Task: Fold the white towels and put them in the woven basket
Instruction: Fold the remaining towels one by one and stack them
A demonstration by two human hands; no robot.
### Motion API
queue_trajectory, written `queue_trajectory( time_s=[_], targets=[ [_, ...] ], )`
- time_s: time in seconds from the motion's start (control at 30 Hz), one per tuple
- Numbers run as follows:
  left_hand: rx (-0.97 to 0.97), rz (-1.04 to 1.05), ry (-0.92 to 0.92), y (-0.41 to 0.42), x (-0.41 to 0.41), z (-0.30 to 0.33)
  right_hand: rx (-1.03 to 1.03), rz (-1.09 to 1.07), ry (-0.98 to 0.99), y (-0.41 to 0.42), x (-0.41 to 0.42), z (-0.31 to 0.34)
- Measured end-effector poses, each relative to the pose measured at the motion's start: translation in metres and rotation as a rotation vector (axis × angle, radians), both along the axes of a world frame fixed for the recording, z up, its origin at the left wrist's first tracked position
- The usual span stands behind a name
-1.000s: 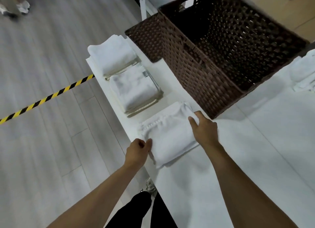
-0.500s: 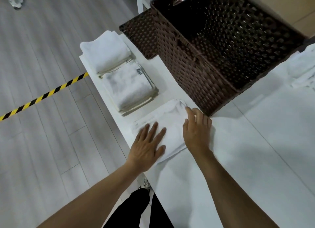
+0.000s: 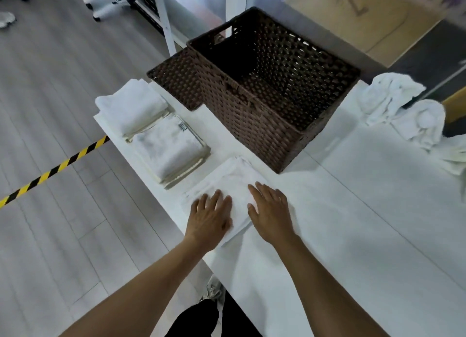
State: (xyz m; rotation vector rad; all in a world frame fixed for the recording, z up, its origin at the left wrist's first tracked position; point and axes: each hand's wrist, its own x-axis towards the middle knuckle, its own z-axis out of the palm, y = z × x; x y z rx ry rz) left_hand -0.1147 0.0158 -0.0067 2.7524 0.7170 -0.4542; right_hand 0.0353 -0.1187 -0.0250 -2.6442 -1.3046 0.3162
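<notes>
Both palms lie flat with fingers spread, left hand and right hand pressing the folded towel against the tabletop, likely to smooth its creases; the empty woven basket waits just beyond.

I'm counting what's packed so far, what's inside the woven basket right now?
The woven basket shows only its bare woven floor and walls; no towels inside. The corner behind its near wall is hidden.
</notes>
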Motion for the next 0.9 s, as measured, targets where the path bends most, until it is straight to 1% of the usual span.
queue_trajectory(
  time_s=[0.07, 0.2, 0.37, 0.6, 0.7, 0.9],
  targets=[
    [-0.004, -0.041, -0.042, 0.001, 0.001, 0.01, 0.032, -0.048, 0.01, -0.004, -0.005, 0.017],
    [0.03, -0.106, -0.195, -0.003, 0.005, 0.036, 0.112, -0.154, -0.031, -0.021, -0.018, 0.049],
    [0.081, -0.201, -0.429, -0.015, 0.014, 0.081, 0.202, -0.283, -0.089, -0.047, -0.031, 0.083],
    [0.1, -0.358, -0.684, -0.055, 0.041, 0.136, 0.317, -0.476, -0.214, -0.1, -0.037, 0.124],
    [0.085, -0.459, -0.737, -0.081, 0.058, 0.149, 0.329, -0.577, -0.257, -0.132, -0.036, 0.139],
    [0.026, -0.581, -0.732, -0.153, 0.096, 0.162, 0.363, -0.759, -0.313, -0.219, -0.03, 0.151]
  ],
)
